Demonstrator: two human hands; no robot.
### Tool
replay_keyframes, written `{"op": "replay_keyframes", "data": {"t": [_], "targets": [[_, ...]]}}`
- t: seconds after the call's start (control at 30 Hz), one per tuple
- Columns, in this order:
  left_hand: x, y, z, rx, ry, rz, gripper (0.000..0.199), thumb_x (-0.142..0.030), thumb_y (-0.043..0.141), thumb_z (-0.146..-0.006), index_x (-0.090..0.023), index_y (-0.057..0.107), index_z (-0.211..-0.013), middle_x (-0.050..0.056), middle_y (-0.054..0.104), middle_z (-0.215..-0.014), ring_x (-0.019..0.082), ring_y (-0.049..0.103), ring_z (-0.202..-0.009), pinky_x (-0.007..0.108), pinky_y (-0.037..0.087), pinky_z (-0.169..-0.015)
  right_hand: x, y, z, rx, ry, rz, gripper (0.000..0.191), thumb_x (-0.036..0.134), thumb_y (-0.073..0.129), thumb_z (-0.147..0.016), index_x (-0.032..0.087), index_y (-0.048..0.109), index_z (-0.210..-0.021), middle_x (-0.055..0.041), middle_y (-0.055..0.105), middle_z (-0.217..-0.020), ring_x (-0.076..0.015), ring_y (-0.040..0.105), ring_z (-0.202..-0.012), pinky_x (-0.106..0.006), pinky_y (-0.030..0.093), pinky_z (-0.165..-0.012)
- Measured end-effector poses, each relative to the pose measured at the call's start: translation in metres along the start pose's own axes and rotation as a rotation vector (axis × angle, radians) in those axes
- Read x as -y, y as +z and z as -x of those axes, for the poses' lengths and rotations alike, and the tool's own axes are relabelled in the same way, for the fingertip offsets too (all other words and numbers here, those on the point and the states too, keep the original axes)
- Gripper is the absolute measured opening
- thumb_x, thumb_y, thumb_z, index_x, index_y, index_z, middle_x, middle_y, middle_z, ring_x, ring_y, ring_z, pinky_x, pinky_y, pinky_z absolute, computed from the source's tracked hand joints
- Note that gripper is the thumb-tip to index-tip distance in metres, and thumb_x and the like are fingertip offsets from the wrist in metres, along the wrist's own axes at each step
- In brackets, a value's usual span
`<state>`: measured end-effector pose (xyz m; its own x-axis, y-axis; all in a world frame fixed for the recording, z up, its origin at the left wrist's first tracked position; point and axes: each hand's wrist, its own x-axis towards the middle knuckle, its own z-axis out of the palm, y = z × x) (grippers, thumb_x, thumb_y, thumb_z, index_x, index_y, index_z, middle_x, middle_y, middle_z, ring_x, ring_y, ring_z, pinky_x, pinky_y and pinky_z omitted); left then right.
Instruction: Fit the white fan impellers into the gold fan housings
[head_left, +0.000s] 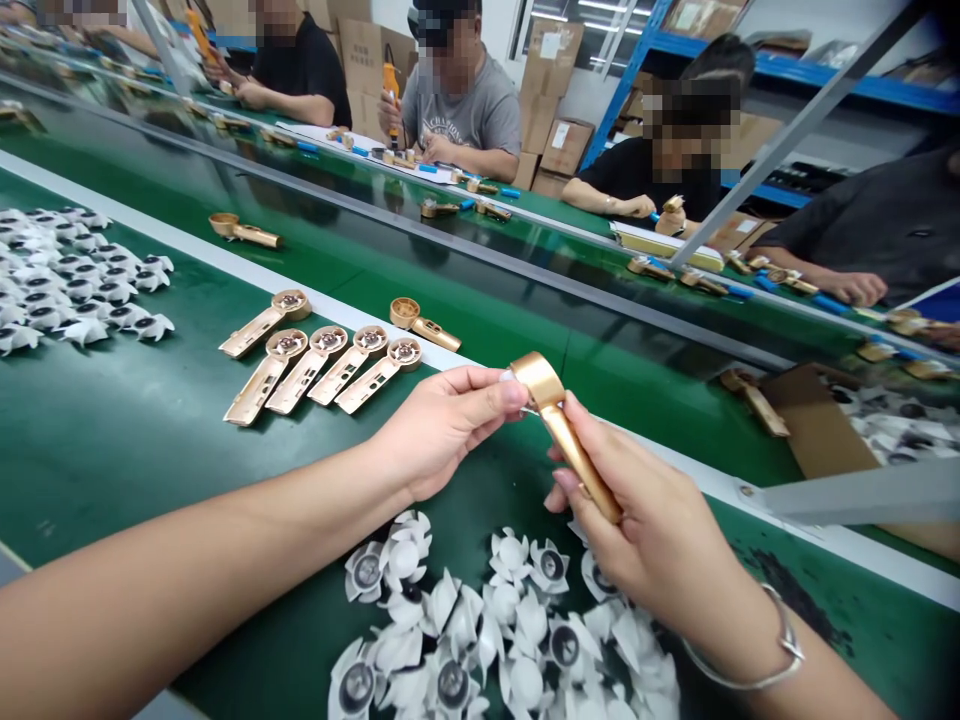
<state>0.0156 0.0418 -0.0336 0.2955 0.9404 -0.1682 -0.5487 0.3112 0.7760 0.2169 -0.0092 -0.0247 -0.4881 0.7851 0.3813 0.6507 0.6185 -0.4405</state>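
My right hand [652, 510] grips a gold handheld-fan housing [577, 455] by its handle, tilted with the round head up and to the left. Against the head's left edge, my left hand [446, 420] is closed in a pinch. A bit of white shows at its fingertips, but the fingers hide what it belongs to. Below both hands lies a loose pile of white fan blades [499, 610], some with dark hubs upward. Left of my hands, several open gold housing halves [289, 385] with parts in their round heads rest on the green table [150, 450].
More white fan blades [75, 275] cover the far left. Gold housings [244, 232] lie on the green belt [510, 330] beyond the white strip. A cardboard box [814, 425] of blades and a grey metal bar [862, 495] stand at right. Co-workers [465, 110] sit across the line.
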Motion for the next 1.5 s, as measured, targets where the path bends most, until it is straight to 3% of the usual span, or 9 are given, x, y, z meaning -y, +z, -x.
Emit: {"op": "replay_keyframes", "data": {"t": [0.23,0.33,0.43,0.57,0.67,0.8,1.0,1.27,1.5], "targets": [[-0.004,-0.006,-0.006,0.026,-0.003,-0.350,0.039,-0.043,0.077,-0.078,-0.018,0.070,-0.107,0.008,0.071,-0.114,0.016,0.068,-0.094,0.030,0.051,-0.088,0.003,-0.002,-0.014,-0.049,0.209,-0.005,0.054,0.038,0.043,-0.101,0.017,0.036,-0.151,-0.0137,0.064,-0.119,-0.0232,0.065,-0.096,-0.037,0.055,-0.083],[-0.007,-0.010,-0.005,0.155,0.042,-0.804,0.058,-0.049,0.077,-0.074,-0.023,0.064,-0.124,0.011,0.062,-0.131,0.022,0.066,-0.096,0.035,0.051,-0.084,-0.035,-0.011,-0.020,-0.039,0.264,0.161,0.055,0.032,0.041,-0.100,0.014,0.035,-0.152,-0.0161,0.061,-0.120,-0.0266,0.059,-0.108,-0.042,0.050,-0.093],[-0.010,-0.008,0.002,0.446,0.031,-1.240,0.056,-0.055,0.076,-0.072,-0.025,0.068,-0.119,0.008,0.066,-0.121,0.026,0.062,-0.103,0.036,0.049,-0.087,-0.087,-0.022,-0.016,0.048,0.348,0.315,0.057,0.027,0.042,-0.097,0.009,0.036,-0.151,-0.0178,0.061,-0.112,-0.0289,0.059,-0.104,-0.045,0.048,-0.093],[-0.008,-0.001,0.011,0.592,-0.053,-1.497,0.065,-0.061,0.075,-0.069,-0.031,0.065,-0.125,0.005,0.059,-0.129,0.029,0.058,-0.114,0.035,0.048,-0.092,-0.126,-0.038,0.001,0.116,0.399,0.362,0.049,0.027,0.049,-0.094,0.011,0.053,-0.141,-0.0167,0.064,-0.111,-0.0294,0.059,-0.106,-0.044,0.046,-0.096],[-0.007,0.001,0.009,0.572,-0.045,-1.591,0.056,-0.059,0.067,-0.078,-0.030,0.064,-0.126,0.006,0.057,-0.131,0.028,0.058,-0.113,0.035,0.046,-0.095,-0.119,-0.059,0.026,0.098,0.418,0.387,0.037,0.028,0.051,-0.095,0.011,0.064,-0.124,-0.0160,0.063,-0.116,-0.0277,0.058,-0.110,-0.041,0.044,-0.098],[-0.007,0.000,0.000,0.504,-0.007,-1.688,0.048,-0.058,0.047,-0.091,-0.028,0.066,-0.123,0.008,0.060,-0.126,0.027,0.061,-0.104,0.036,0.046,-0.090,-0.088,-0.087,0.083,0.078,0.481,0.403,0.022,0.028,0.050,-0.095,0.015,0.067,-0.095,-0.0099,0.067,-0.094,-0.0223,0.062,-0.087,-0.036,0.050,-0.080],[0.000,-0.001,-0.004,0.396,-0.045,-1.757,0.060,-0.069,0.062,-0.075,-0.028,0.067,-0.119,0.009,0.063,-0.119,0.030,0.062,-0.091,0.035,0.045,-0.070,-0.062,-0.077,0.156,0.062,0.539,0.349,0.018,0.025,0.050,-0.096,0.018,0.066,-0.093,-0.0077,0.068,-0.091,-0.0203,0.063,-0.085,-0.036,0.052,-0.077],[0.008,-0.003,-0.002,0.355,-0.005,-1.800,0.050,-0.065,0.059,-0.079,-0.029,0.067,-0.113,0.008,0.065,-0.114,0.029,0.061,-0.086,0.037,0.045,-0.070,-0.056,-0.062,0.134,0.200,0.583,0.534,0.024,0.017,0.047,-0.095,0.015,0.068,-0.084,-0.0096,0.066,-0.083,-0.0234,0.061,-0.082,-0.039,0.050,-0.079],[0.006,-0.004,-0.001,0.279,0.025,-1.645,0.048,-0.062,0.064,-0.077,-0.026,0.070,-0.109,0.009,0.067,-0.105,0.026,0.061,-0.079,0.035,0.047,-0.067,-0.052,-0.062,0.110,0.256,0.653,0.622,0.024,0.009,0.051,-0.083,0.019,0.051,-0.062,-0.0097,0.060,-0.069,-0.0243,0.056,-0.070,-0.037,0.042,-0.067]]}}
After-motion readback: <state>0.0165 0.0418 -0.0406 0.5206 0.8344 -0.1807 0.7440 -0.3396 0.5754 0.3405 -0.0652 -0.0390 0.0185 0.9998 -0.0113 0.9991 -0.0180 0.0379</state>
